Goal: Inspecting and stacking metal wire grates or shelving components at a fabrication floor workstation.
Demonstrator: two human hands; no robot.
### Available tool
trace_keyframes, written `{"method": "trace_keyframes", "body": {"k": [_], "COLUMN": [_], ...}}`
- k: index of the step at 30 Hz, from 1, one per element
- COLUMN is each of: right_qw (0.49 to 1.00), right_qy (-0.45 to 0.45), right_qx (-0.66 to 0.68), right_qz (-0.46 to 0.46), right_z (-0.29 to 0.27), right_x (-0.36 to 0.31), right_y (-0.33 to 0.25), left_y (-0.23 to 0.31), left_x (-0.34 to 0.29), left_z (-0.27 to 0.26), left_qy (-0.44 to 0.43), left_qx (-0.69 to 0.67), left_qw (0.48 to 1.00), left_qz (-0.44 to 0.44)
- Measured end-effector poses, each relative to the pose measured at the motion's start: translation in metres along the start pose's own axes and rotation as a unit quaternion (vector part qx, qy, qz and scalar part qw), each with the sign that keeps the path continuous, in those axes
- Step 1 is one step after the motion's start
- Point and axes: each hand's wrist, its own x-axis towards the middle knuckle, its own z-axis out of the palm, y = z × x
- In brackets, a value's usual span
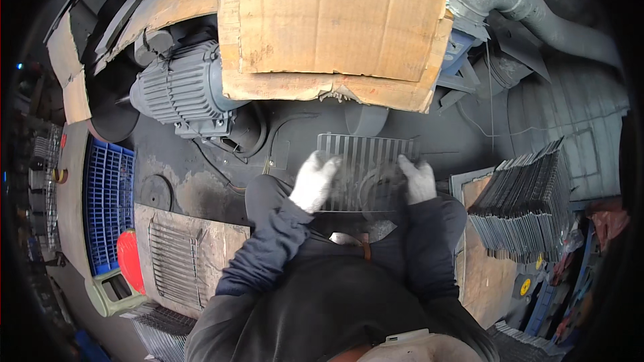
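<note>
A flat metal grill grate [367, 173] with parallel bars is held level over my lap, between my knees. My left hand [315, 177], in a white glove, is closed on its left edge. On the opposite edge, the white-gloved right hand [418, 177] grips the same grate; its fingers are slightly blurred. Just beyond the grate, a rounded grey wheel-like part [367, 119] shows beneath a cardboard cover [342, 20].
A ribbed electric motor [180, 87] stands ahead on the left. Several grates form a stack [520, 208] at right; more grate bars [173, 261] lie on a left-hand board. A blue plastic crate [109, 204] is farther left. A grey duct [557, 23] curves at far right.
</note>
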Motion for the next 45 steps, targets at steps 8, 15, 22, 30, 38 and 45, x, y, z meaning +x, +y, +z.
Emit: {"method": "trace_keyframes", "body": {"k": [8,15,22,30,38,45], "right_qw": [0.998,0.997,0.998,0.999,0.993,0.999], "right_qy": [-0.054,0.042,-0.058,-0.009,-0.089,0.000], "right_qx": [-0.020,0.055,-0.035,0.037,-0.069,-0.032], "right_qz": [-0.019,0.037,0.003,0.034,0.016,0.008], "right_z": [0.054,-0.027,0.077,-0.027,0.033,-0.008], "right_x": [-0.003,-0.012,-0.001,-0.031,-0.019,-0.037], "right_y": [0.007,-0.024,0.026,-0.026,0.026,0.000], "left_y": [-0.024,-0.047,-0.017,-0.022,-0.014,-0.002], "left_x": [0.003,0.033,-0.011,0.031,0.003,0.018], "left_z": [-0.051,0.032,-0.069,0.018,-0.067,-0.017], "left_qy": [0.082,-0.004,0.073,-0.064,0.043,-0.026], "left_qx": [0.031,-0.021,-0.147,-0.110,-0.095,-0.082], "left_qw": [0.995,0.997,0.985,0.991,0.993,0.995], "left_qz": [0.046,0.071,-0.045,-0.034,-0.060,-0.058]}}
